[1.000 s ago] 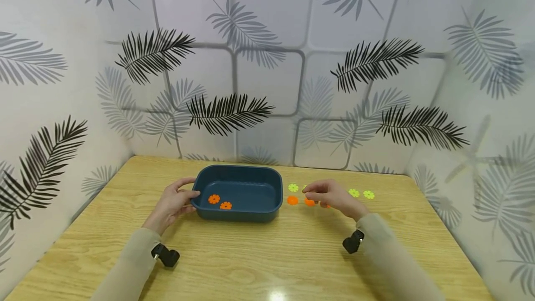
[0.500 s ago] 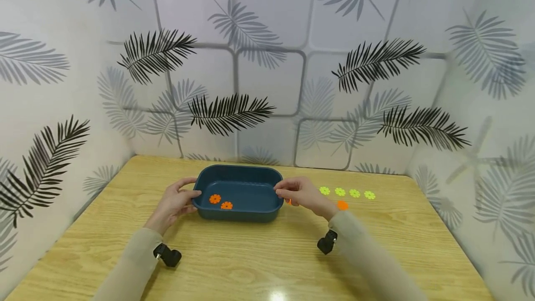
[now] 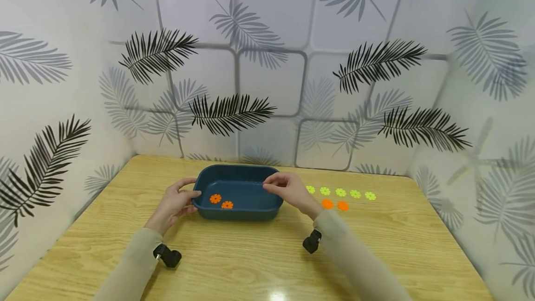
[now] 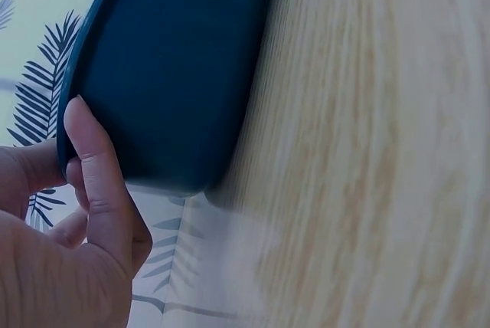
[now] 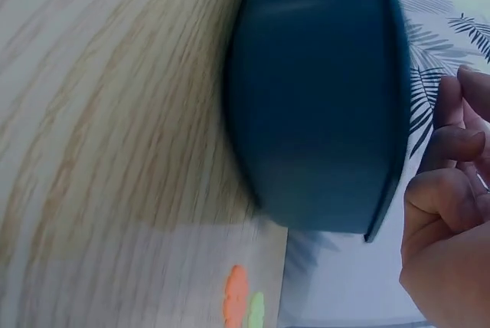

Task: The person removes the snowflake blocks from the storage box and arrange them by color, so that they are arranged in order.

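Note:
The dark blue rectangular tub (image 3: 238, 215) stands on the wooden table, with two orange flower-shaped discs (image 3: 215, 198) lying in it. At the tub's left end, my left hand (image 3: 174, 203) grips the rim between thumb and fingers; the left wrist view shows the same hold on the tub wall (image 4: 168, 75). My right hand (image 3: 291, 194) reaches over the right rim, its fingertips drawn together above the inside of the tub. In the right wrist view those fingertips (image 5: 452, 94) are beside the rim, and I cannot tell whether a disc is between them.
Right of the tub, a row of yellow-green discs (image 3: 340, 192) lies on the table (image 3: 234, 254) behind two visible orange discs (image 3: 327, 204). My right hand hides part of the table there. The patterned wall (image 3: 267, 138) rises behind the table's back edge.
My right hand has moved left from over the row of discs to above the tub's right end. The left hand keeps its grip on the rim, and the tub stays in place.

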Available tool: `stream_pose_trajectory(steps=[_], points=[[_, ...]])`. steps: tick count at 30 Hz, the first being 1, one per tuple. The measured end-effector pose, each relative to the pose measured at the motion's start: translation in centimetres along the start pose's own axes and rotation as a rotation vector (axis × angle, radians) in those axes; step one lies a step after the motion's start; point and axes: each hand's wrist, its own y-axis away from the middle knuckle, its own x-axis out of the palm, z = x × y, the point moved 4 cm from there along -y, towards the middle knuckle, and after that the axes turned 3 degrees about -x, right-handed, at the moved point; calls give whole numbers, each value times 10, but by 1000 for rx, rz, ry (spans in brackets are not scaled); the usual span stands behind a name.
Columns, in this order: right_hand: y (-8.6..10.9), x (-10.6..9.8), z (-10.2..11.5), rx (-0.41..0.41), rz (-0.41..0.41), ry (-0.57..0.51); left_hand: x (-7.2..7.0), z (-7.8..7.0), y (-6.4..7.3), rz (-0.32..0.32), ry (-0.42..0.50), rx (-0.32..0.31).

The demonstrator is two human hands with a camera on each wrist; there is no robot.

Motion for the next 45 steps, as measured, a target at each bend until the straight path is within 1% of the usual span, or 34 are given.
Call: stream_pose_trajectory(steps=[5, 9, 16, 19, 24, 30, 36, 39, 42, 45], points=[[-6, 9, 3, 7, 38, -10, 2, -1, 0, 7, 15, 3], [-12, 20, 8, 29, 60, -17, 3, -2, 0, 8, 19, 6], [-23, 44, 15, 33, 133, -76, 3, -1, 0, 9, 14, 5], [-29, 53, 10, 12, 186, -77, 2, -1, 0, 6, 11, 7], [-43, 68, 1, 14, 300, -24, 2, 1, -1, -1, 1, 5], [-55, 82, -5, 55, 401, 22, 3, 2, -1, -1, 8, 2], [-59, 93, -12, 96, 501, 46, 4, 0, -1, 1, 7, 0], [-60, 95, -16, 110, 518, 73, 5, -1, 0, 0, 0, 3], [-61, 94, -19, 122, 499, 99, 5, -1, 0, -2, -4, 7], [-61, 93, -21, 114, 467, 118, 5, -1, 0, -3, -8, 11]])
